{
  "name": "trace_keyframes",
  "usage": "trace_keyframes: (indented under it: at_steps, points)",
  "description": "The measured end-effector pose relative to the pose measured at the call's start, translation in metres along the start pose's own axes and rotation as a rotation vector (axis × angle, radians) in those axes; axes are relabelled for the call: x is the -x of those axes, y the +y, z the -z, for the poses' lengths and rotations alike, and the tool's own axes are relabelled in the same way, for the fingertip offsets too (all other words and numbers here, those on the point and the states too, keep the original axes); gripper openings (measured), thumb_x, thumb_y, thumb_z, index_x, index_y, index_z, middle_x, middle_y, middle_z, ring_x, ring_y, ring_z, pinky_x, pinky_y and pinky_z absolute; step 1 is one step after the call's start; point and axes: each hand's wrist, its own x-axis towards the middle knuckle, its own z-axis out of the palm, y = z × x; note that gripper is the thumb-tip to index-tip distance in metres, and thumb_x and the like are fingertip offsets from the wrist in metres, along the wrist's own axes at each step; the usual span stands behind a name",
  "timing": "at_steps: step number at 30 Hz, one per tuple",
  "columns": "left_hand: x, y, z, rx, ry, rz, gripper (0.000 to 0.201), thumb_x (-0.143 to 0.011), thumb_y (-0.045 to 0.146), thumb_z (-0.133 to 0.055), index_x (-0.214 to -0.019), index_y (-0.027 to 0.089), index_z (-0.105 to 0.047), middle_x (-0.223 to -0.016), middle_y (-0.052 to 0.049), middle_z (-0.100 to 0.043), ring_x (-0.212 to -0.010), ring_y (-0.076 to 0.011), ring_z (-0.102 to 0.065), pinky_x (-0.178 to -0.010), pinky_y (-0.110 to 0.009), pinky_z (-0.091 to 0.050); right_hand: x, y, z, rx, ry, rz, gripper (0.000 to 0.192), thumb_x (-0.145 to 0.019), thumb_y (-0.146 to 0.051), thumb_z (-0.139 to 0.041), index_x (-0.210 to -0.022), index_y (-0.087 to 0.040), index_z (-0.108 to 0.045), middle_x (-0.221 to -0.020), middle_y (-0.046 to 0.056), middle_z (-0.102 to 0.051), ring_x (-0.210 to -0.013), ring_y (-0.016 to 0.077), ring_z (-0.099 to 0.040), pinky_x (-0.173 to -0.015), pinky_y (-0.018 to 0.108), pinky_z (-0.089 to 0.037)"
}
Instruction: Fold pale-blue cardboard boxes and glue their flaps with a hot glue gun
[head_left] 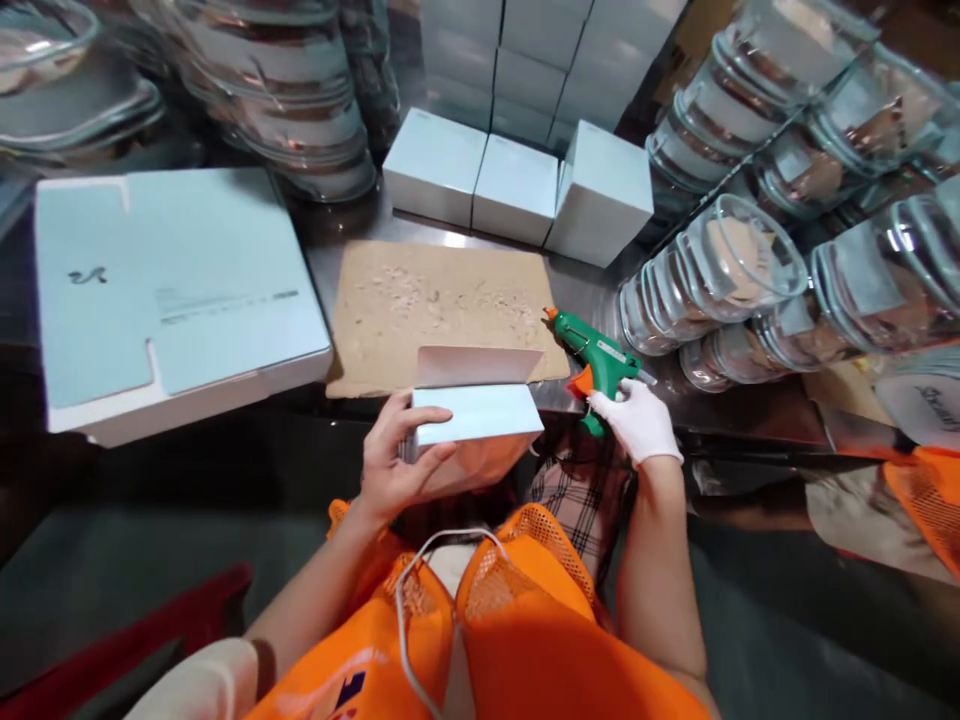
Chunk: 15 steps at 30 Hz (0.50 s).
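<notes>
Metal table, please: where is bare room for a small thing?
Bare metal shows between the cardboard sheet, white boxes, glue gun and clear containers. Stacked containers crowd the right; the large box crowds the left.

Illegible label (pixel 611 350) on glue gun (pixel 598 362)

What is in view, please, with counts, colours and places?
Table: one, grey, middle
Cardboard sheet: one, brown, table centre
Glue gun: one, green-orange, at sheet's right
Held box: one, white, front centre
Large box: one, white, left
Small boxes: several, white, back
Round tubs: many, clear, left and right
Frame: one, red, lower left
Mesh garments: two, orange, bottom and right edge
Cable: one, white, bottom centre
Left hand: one, bare, on held box
Right hand: one, white-gloved, on glue gun
</notes>
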Motion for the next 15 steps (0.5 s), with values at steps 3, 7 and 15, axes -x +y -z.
trace_keyframes:
  at_steps: [3,7,15]
  points:
    - [-0.003,-0.005,-0.002,0.034,0.032,0.059,0.038,-0.093,0.059,-0.077,-0.102,0.022,-0.078,-0.102,-0.007,-0.075,-0.11,-0.0259,-0.068,-0.098,-0.036,-0.053,-0.005,0.006,0.0,-0.454,-0.032,-0.063,0.034,-0.062,-0.035,-0.087,-0.087,-0.017,-0.073,-0.084,0.008,-0.079,-0.087,0.0286,-0.076,-0.083,0.038,-0.059]
    - [-0.004,0.005,-0.005,0.08,0.107,0.203,0.042,-0.091,0.062,-0.076,-0.099,0.021,-0.077,-0.101,-0.007,-0.074,-0.099,-0.0233,-0.069,-0.085,-0.031,-0.055,0.012,0.006,-0.002,-0.711,-0.069,-0.028,0.035,-0.061,-0.044,-0.079,-0.083,-0.02,-0.065,-0.067,0.001,-0.071,-0.061,0.0211,-0.069,-0.062,0.034,-0.059]
    - [-0.005,0.047,-0.009,0.129,0.062,0.217,0.026,-0.093,0.049,-0.08,-0.104,0.025,-0.08,-0.111,-0.007,-0.075,-0.108,-0.0244,-0.07,-0.092,-0.031,-0.055,0.104,0.009,-0.023,-0.884,0.15,0.361,0.025,-0.087,-0.047,-0.076,-0.089,-0.024,-0.069,-0.074,0.001,-0.073,-0.059,0.016,-0.064,-0.057,0.031,-0.057]
